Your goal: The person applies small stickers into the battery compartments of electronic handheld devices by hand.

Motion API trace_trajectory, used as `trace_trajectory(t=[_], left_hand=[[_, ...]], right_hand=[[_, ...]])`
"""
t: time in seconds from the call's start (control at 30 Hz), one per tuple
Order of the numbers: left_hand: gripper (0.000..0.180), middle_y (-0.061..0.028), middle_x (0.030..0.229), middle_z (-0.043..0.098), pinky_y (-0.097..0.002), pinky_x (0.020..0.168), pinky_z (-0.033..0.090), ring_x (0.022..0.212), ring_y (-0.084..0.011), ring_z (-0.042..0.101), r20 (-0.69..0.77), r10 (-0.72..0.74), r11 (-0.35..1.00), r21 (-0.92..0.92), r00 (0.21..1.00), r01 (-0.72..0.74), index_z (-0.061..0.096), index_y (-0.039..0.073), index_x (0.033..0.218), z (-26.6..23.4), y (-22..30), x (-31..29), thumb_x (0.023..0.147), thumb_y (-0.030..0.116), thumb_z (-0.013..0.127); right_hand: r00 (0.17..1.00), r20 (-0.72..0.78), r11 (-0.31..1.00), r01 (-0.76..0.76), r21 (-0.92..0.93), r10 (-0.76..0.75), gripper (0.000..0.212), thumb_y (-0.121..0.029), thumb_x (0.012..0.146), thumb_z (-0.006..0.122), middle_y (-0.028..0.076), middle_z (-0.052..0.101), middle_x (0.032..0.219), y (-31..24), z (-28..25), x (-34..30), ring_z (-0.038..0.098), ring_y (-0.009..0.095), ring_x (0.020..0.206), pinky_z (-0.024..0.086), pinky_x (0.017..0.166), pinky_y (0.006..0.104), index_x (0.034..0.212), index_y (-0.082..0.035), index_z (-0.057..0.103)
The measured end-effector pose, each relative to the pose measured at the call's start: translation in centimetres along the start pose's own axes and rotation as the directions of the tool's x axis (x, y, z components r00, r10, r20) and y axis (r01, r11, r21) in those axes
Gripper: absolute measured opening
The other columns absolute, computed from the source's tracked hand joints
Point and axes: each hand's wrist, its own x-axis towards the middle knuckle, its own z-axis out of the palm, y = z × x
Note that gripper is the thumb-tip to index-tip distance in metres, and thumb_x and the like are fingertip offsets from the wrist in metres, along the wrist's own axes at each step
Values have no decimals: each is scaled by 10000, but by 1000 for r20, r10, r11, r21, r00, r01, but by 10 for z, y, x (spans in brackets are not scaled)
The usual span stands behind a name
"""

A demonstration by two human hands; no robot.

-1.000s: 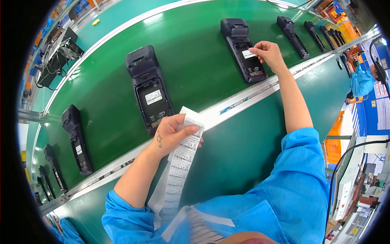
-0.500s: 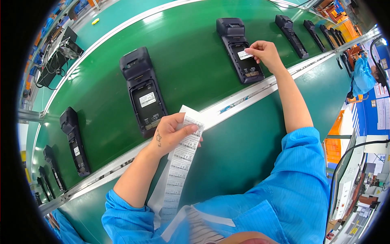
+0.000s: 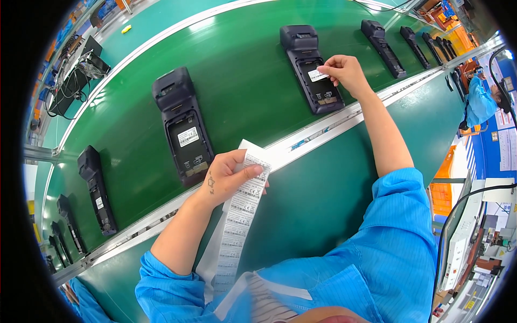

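Note:
My right hand (image 3: 347, 74) pinches a small white printed label (image 3: 316, 75) over the open battery recess of a dark handheld terminal (image 3: 299, 41). The label lies at or just above the recess floor; I cannot tell how much of it touches. Thumb and fingers of my left hand (image 3: 223, 180) close on a long strip of label backing (image 3: 235, 232), which hangs toward my chest with several printed labels on it. Just beyond this hand lies another terminal (image 3: 173, 90), a white label (image 3: 188, 137) flat in its recess.
More terminals lie in a row along the green conveyor belt (image 3: 242, 81), including one (image 3: 92, 164) at the left and one (image 3: 379, 46) at the right. A metal rail (image 3: 301, 141) borders the belt. Black equipment with cables (image 3: 81, 75) stands far left. Another person in blue (image 3: 479, 105) is far right.
The terminals have shifted a little to the left along with the belt. My right hand has followed left with the label at the same terminal. My left hand stays in place.

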Motion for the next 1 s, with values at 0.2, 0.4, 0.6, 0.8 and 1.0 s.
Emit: trace_trajectory(t=[0.2, 0.4, 0.6, 0.8, 1.0], left_hand=[[172, -136, 712, 595, -268, 562, 499, 620, -170, 598, 6, 15, 998, 67, 1000, -15, 516, -40, 874, 3, -1, 5, 795, 112, 533], [180, -108, 771, 610, -240, 596, 478, 667, -137, 588, 17, -29, 1000, -1, 999, 29, 535, -14, 907, 6, 0, 11, 810, 137, 522], [190, -103, 851, 602, -240, 686, 455, 779, -130, 570, 132, 18, 1000, -8, 991, -18, 530, -19, 947, 8, -3, 21, 823, 117, 486], [175, -66, 870, 583, -255, 757, 417, 839, -120, 536, 159, 121, 989, 70, 980, -134, 538, -3, 957, 8, -6, 21, 826, 96, 479], [165, -44, 858, 578, -246, 743, 411, 835, -109, 523, 180, 222, 935, 239, 958, -261, 555, 10, 939, 11, -8, 26, 814, 111, 516]], right_hand=[[1000, -15, 995, 13, -96, -14, 165, -136, 695, 654, 12, 518, 571, -2, 2, 1, 445, 54, 469, 358, 404, 176, 689, 2, 564], [1000, 5, 944, 12, -331, -11, 212, -170, 690, 645, 60, 548, 581, -18, 6, -1, 523, 125, 493, 419, 436, 239, 641, 11, 547], [982, -116, 521, -22, -854, -149, 260, -245, 726, 630, 58, 501, 568, -27, 2, -8, 489, 106, 531, 395, 507, 243, 636, -35, 506], [849, 494, 978, 118, 171, -189, 202, -173, 711, 650, 12, 557, 775, -61, 67, -69, 511, 79, 694, 394, 603, 209, 822, -27, 565], [811, 578, 956, -88, 281, -95, 139, -87, 688, 660, 16, 560, 654, -65, 68, -75, 502, 58, 559, 390, 507, 178, 761, -3, 578]])
